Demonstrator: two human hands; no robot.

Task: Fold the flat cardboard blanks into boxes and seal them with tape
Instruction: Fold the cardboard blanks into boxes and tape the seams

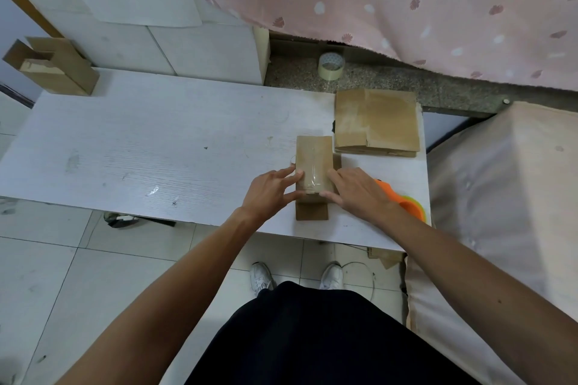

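Note:
A small brown cardboard box (313, 159) stands on the white table (156, 150) near its right front. A strip of clear tape runs along the box's top seam. An open flap sticks out of the box's near end. My left hand (271, 192) lies against the box's left side, fingers straight on the top edge, thumb at the near corner. My right hand (353, 192) presses the box's right side with straight fingers. An orange tape dispenser (406, 201) lies just behind my right hand, partly hidden. A stack of flat cardboard blanks (377, 122) sits beyond the box.
A roll of clear tape (331, 66) rests on the stone ledge behind the table. A folded cardboard piece (53, 67) leans at the table's far left corner. Pink patterned fabric (406, 3) hangs at the back right, and a covered cushion (500, 197) adjoins the table's right edge.

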